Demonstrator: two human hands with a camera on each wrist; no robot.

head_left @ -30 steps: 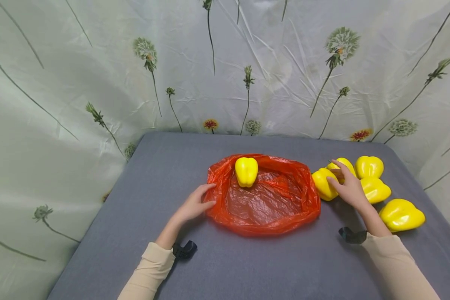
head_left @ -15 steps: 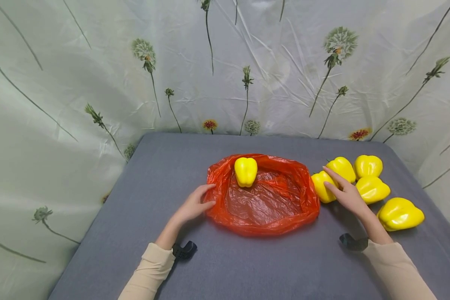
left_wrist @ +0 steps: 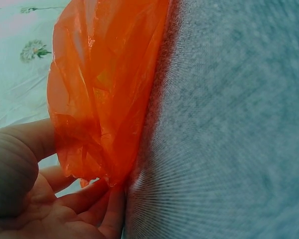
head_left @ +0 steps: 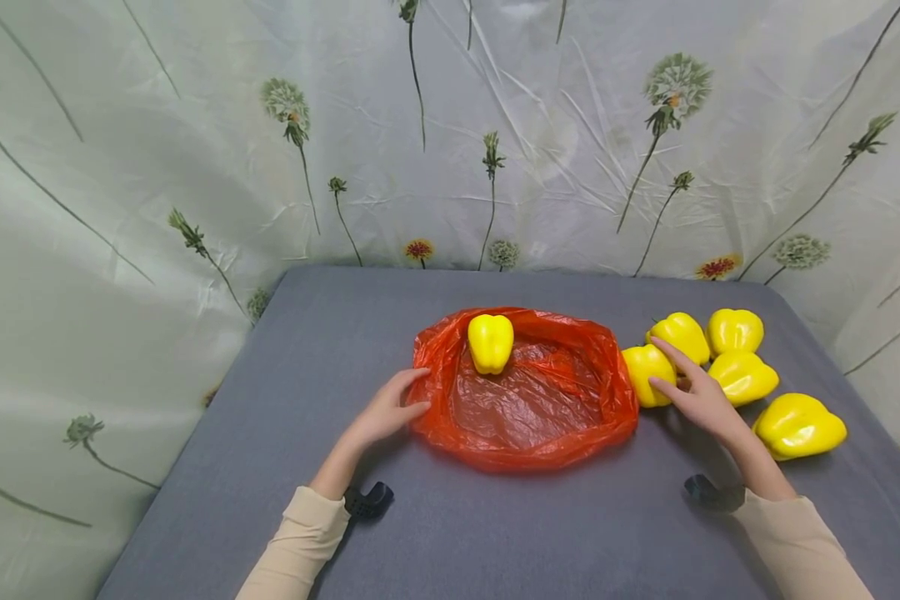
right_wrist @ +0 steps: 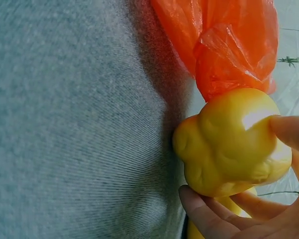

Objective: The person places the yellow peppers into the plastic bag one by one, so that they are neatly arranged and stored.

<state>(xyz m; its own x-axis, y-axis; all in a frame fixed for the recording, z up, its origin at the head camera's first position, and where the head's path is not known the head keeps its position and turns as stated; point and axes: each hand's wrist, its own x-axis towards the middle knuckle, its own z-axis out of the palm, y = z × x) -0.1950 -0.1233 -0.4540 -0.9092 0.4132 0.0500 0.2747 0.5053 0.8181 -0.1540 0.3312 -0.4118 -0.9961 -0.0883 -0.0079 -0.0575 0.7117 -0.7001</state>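
Observation:
A red plastic bag point(head_left: 532, 458) lies with its mouth wide toward me, and one yellow bell pepper point(head_left: 491, 343) sits inside at its far left. My left hand point(head_left: 381, 412) holds the bag's left side; in the left wrist view, thumb and fingers point(left_wrist: 89, 201) stand around the thin plastic. My right hand point(head_left: 701, 400) is at another yellow bell pepper point(head_left: 645, 375), just beside the bag's right edge. In the right wrist view, the thumb point(right_wrist: 291, 130) lies on this pepper point(right_wrist: 229, 144) and the fingers curve beneath it.
Several more yellow peppers lie at the right: one pepper point(head_left: 682, 337) behind my right hand, others point(head_left: 735, 332) farther back, and a large pepper point(head_left: 798, 427) near my right wrist. Grey cloth point(head_left: 525, 542) covers the table. A flowered curtain point(head_left: 570, 150) hangs behind it.
My right hand has drawn back from the farther pepper and come around the one nearest the bag, which has shifted slightly toward me. The left hand has stayed at the bag.

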